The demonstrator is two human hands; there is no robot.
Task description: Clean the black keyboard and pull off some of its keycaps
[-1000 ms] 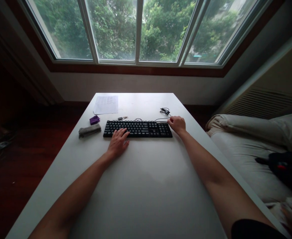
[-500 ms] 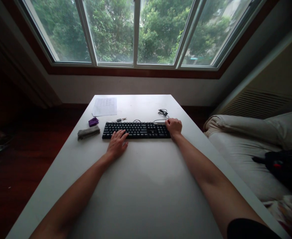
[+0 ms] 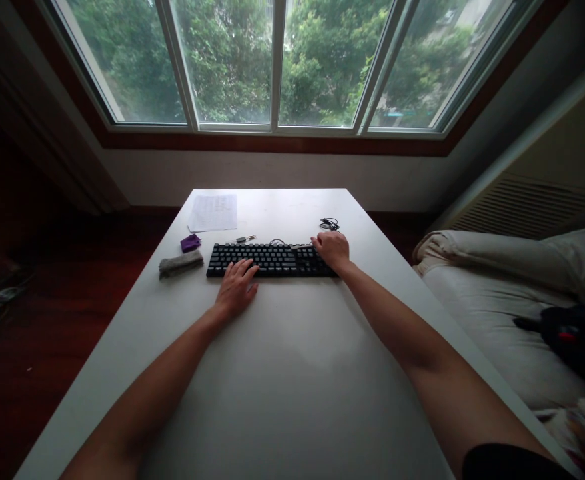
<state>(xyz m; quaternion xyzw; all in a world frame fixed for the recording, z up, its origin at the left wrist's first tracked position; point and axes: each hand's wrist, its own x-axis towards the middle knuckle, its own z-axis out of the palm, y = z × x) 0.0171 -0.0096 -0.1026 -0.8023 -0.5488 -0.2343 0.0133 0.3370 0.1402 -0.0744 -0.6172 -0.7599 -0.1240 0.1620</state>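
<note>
A black keyboard (image 3: 272, 260) lies across the far half of the white table (image 3: 292, 353). My left hand (image 3: 235, 287) rests flat on the keyboard's front left edge, fingers spread over the keys. My right hand (image 3: 331, 248) sits on the keyboard's right end with its fingers curled in. A thin pale object pokes out to the left of its fingertips along the keyboard's back edge. I cannot make out what that object is. A coiled black cable (image 3: 329, 224) lies just behind the right hand.
Left of the keyboard lie a grey cloth (image 3: 180, 263) and a small purple item (image 3: 190, 242). A sheet of paper (image 3: 213, 212) and a small metal tool (image 3: 245, 239) lie behind it. A pale bed (image 3: 497, 280) with a black object (image 3: 577, 337) flanks the table's right side. A window runs along the far wall.
My right hand has slid left from beside the keyboard's right end onto its right-hand keys. The left hand has stayed in place.
</note>
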